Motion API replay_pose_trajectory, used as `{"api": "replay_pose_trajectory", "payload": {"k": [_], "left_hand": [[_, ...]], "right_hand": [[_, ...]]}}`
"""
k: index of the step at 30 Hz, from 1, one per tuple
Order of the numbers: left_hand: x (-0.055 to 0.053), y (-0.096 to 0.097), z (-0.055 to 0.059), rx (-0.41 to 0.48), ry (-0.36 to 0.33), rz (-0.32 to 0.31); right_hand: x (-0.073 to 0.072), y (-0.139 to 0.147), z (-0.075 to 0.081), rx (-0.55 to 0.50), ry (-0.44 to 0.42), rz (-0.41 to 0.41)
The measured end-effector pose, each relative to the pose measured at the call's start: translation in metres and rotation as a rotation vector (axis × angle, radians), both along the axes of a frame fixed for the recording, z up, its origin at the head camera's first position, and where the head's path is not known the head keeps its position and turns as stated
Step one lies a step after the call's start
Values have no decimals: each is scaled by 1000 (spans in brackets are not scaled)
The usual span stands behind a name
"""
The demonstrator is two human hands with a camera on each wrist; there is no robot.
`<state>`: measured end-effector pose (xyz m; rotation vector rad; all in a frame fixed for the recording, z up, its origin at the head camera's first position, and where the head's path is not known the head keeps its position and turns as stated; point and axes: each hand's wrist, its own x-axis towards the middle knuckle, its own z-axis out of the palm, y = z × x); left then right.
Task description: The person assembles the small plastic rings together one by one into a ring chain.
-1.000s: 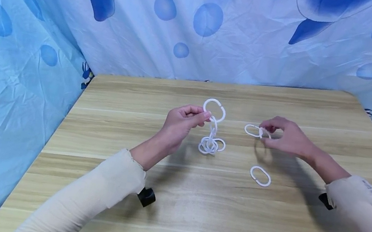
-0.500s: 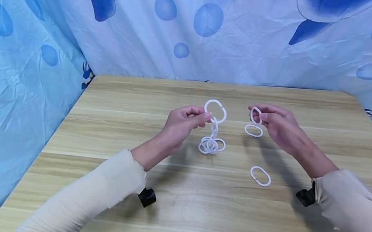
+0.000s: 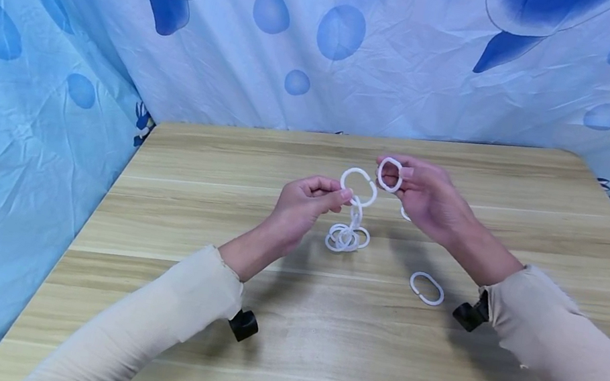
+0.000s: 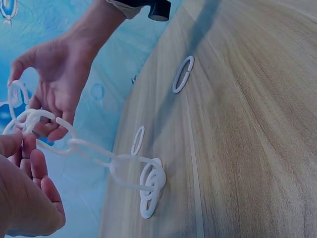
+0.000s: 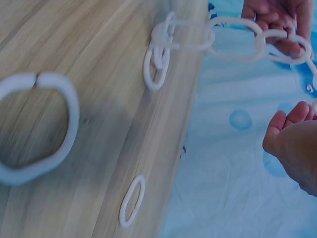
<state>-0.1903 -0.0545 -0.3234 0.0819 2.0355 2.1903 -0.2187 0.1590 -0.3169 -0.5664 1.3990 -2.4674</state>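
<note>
My left hand (image 3: 302, 207) pinches the top link of a chain of white plastic links (image 3: 374, 194) between thumb and fingers. The chain hangs below, its lower links bunched on the wooden table; the left wrist view shows this chain (image 4: 74, 143) stretching down to the pile. Close on the right, my right hand (image 3: 432, 199) holds a single white oval link (image 3: 379, 172) upright by thumb and fingers. In the head view a small gap parts it from the chain's top link, which has a split in its ring.
One loose white link (image 3: 430, 279) lies on the table (image 3: 339, 346) to the right of the chain. Another link (image 3: 405, 214) lies mostly hidden behind my right hand. A blue curtain (image 3: 196, 76) with whale prints hangs along the table's back and sides.
My right hand has lifted a link off the table and carried it left and up towards the chain. The left hand has shifted slightly right, still holding the chain.
</note>
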Motion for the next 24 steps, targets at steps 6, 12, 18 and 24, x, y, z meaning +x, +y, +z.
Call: {"api": "replay_pose_trajectory", "payload": {"k": [6, 12, 18, 24], "left_hand": [[0, 1, -1, -9, 4, 0], [0, 1, -2, -7, 8, 6], [0, 2, -1, 0, 18, 11], [0, 3, -2, 7, 18, 4]], "right_hand": [[1, -13, 0, 9, -25, -32], [2, -19, 0, -16, -38, -60], [4, -25, -4, 30, -31, -96], [6, -27, -7, 94, -22, -141]]}}
